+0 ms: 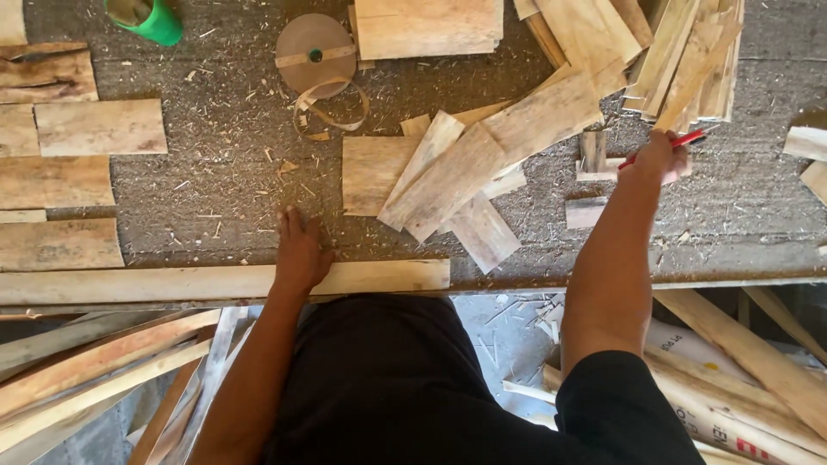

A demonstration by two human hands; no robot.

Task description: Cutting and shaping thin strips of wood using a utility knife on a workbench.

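Observation:
My left hand (301, 249) lies flat, fingers apart, on a long thin wooden strip (172, 282) that runs along the near edge of the workbench (215, 164). My right hand (662, 158) is stretched out to the far right and is closed around a red pencil (689, 139), just above some small wood offcuts (593, 158). Between the hands lies a loose pile of overlapping wooden boards (465, 168).
Flat boards (60, 164) are stacked at the left. A roll of brown tape (315, 56) and a green cup (148, 19) sit at the back. More planks (680, 52) pile at the back right. Sawdust covers the bench. Wood strips (95, 370) lie below the bench.

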